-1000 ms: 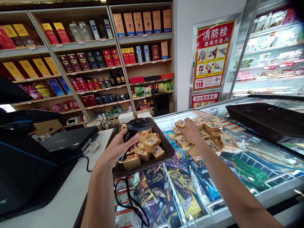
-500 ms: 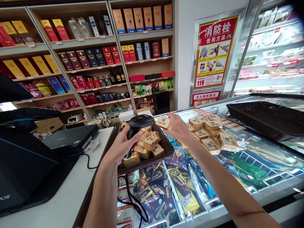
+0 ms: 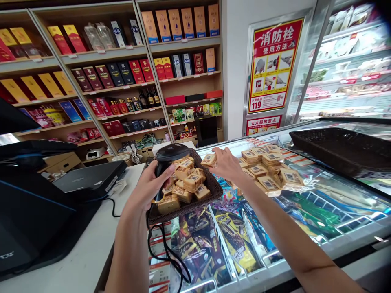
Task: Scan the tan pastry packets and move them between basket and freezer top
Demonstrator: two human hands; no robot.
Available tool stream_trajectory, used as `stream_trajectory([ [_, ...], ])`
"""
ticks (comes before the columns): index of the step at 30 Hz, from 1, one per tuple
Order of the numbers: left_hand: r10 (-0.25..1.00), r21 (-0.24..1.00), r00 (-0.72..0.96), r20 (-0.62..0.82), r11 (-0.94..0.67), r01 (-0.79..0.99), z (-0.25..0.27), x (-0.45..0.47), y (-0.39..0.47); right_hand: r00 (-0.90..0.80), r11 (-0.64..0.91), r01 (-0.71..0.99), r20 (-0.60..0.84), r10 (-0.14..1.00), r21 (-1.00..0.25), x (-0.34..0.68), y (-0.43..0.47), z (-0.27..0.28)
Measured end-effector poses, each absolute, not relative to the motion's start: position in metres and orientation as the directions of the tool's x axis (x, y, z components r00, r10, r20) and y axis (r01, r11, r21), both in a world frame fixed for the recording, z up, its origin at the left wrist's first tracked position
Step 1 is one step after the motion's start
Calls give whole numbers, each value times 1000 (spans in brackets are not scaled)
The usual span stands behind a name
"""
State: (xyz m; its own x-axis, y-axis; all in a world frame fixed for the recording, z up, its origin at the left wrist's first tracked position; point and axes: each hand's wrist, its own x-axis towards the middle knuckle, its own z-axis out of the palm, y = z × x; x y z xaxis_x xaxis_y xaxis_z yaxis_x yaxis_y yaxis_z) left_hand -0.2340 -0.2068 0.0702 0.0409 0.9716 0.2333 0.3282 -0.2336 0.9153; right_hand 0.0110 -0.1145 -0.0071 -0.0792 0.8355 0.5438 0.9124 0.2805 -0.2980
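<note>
My left hand (image 3: 149, 181) is wrapped around the handle of a black barcode scanner (image 3: 171, 152), its head held over a dark woven basket (image 3: 216, 191). Several small wrapped packs of biscuits (image 3: 192, 183) with barcodes lie in that basket. Between the fingertips of my right hand (image 3: 227, 165) is one more biscuit pack (image 3: 209, 160), level with the basket's right rim and apart from the scanner. Right of my hand, a pile of similar packs (image 3: 269, 167) rests on the freezer's glass top. The scanner's black cable (image 3: 166, 256) hangs down in front of the basket.
Wrapped ice creams (image 3: 198, 244) fill the freezer (image 3: 256, 278) under the glass. A second dark basket (image 3: 339, 152) sits at the right. On the left, a white counter (image 3: 82, 248) carries a black checkout terminal (image 3: 33, 211). Shelves of boxed bottles (image 3: 119, 73) stand behind.
The scanner in my left hand has moved left, away from the biscuit pack, uncovering more of the basket. My right hand still holds the pack, slightly lower. The view has shifted a little.
</note>
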Motion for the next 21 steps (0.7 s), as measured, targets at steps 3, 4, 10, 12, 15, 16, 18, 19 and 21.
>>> stream_trajectory([
  [3,967,917,-43,251,-224,330,73,-248,-207,-65,258,897,471,880,-359,-1,-104,-11],
  [4,966,918,-54,252,-221,328,74,-250,-208,-68,261,886,448,891,-384,-8,-97,-12],
  [10,972,919,-4,236,-222,324,73,-247,-208,-130,415,724,483,866,-551,-57,-52,-15],
  [12,974,922,5,226,-215,321,72,-244,-207,-195,483,680,500,844,-552,-62,-49,-20],
  [15,976,926,23,216,-212,311,73,-243,-207,-241,475,704,453,859,-527,-50,-61,-32],
  [16,977,926,31,210,-209,313,73,-242,-207,-231,446,738,431,872,-507,-42,-66,-36],
  [18,980,925,45,196,-200,324,73,-242,-208,-186,361,826,395,899,-433,-20,-78,-41],
  [19,980,925,51,191,-197,326,73,-241,-208,-153,308,870,382,911,-386,-7,-83,-42],
  [21,980,924,62,187,-197,327,72,-240,-208,-73,185,940,361,930,-288,22,-91,-43],
])
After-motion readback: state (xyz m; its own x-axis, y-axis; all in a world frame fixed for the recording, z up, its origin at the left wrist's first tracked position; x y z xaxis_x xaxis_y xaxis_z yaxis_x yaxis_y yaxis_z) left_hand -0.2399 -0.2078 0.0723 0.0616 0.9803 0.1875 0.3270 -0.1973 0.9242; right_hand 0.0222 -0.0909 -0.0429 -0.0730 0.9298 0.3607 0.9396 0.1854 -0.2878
